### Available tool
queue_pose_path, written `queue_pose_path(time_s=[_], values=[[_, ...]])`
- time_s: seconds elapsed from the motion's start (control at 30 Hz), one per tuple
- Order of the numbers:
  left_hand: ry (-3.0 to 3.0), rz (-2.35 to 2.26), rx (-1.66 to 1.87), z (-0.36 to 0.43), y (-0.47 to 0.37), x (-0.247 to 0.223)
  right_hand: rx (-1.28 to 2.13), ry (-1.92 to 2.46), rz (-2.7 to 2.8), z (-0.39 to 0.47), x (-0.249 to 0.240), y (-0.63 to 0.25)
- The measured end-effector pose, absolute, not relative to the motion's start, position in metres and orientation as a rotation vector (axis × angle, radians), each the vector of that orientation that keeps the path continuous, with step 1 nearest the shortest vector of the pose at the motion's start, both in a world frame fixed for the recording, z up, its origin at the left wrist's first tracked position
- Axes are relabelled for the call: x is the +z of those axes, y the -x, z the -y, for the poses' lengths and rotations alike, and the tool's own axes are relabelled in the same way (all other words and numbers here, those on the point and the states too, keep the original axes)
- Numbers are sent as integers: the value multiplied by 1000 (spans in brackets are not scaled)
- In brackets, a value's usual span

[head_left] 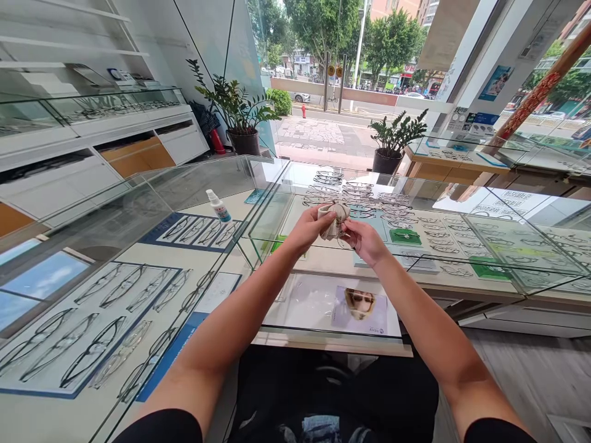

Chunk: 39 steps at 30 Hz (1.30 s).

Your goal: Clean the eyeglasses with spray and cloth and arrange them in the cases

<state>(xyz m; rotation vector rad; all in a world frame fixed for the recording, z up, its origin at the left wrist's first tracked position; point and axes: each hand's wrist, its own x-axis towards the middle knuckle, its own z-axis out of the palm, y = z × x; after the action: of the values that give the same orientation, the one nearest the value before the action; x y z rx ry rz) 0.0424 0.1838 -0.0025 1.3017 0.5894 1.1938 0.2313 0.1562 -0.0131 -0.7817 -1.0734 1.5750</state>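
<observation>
My left hand (pixel 310 226) is closed on a crumpled beige cloth (pixel 333 221), held up over the glass display counter. My right hand (pixel 364 240) pinches at the cloth's right edge, where a thin dark piece, perhaps part of an eyeglass frame, shows by the fingertips. What lies inside the cloth is hidden. To the left, a white spray bottle (pixel 218 206) with a blue label stands on the glass. Rows of eyeglasses (pixel 329 178) are seen behind and below my hands.
Trays of eyeglasses (pixel 95 344) fill the left case. A printed card (pixel 360 309) lies in front of me. Green cases (pixel 405 237) sit to the right. Potted plants (pixel 244 141) stand near the window.
</observation>
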Motion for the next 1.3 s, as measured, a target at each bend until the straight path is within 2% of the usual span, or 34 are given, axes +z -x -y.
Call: queue_pose_path(time_s=[0.47,0.7,1.0,1.17,1.3], values=[[-1338,-770,1324,-176,-54,-6,1617,760,1156,-151,-21,-217],[-1325,-790,1508,-182,-52,-5,1405,780,1077,-154,-7,-233],[-1162,-887,1490,-190,-43,-4,1352,771,1052,-161,-2,-253],[-1316,-915,1518,-188,-41,-3,1368,769,1065,-160,0,-252],[-1569,-1125,1480,-189,-33,-7,1293,815,1159,-157,4,-251]])
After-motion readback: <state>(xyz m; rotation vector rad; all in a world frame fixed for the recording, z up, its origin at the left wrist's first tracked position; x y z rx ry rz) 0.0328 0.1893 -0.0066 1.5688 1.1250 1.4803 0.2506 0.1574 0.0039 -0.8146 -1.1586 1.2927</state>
